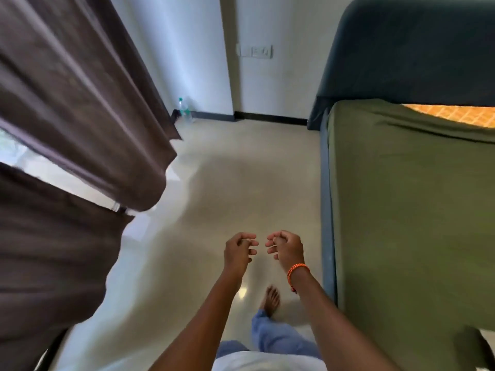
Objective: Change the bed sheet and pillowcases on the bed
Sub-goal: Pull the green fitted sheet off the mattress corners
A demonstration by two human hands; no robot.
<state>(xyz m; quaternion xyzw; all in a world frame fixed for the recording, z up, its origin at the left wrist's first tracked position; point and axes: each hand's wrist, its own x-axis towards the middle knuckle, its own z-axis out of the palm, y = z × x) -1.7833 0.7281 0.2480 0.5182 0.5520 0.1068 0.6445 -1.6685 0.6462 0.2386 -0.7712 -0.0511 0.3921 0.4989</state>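
The bed fills the right side, covered by an olive green sheet [412, 210]. Near the dark blue headboard [407, 49] the sheet is pulled back, and an orange patterned mattress [455, 115] shows there. My left hand [239, 250] and my right hand [286, 247] hang in front of me over the floor, left of the bed. Their fingers are loosely curled and hold nothing. An orange thread band sits on my right wrist. No pillow or pillowcase is in view.
Dark brown curtains [80, 116] hang at the left in front of a bright window. A plastic water bottle [184, 109] stands on the floor in the far corner. The bed's blue-grey frame edge [328, 210] borders the pale tiled floor [227, 183]. My bare foot is below.
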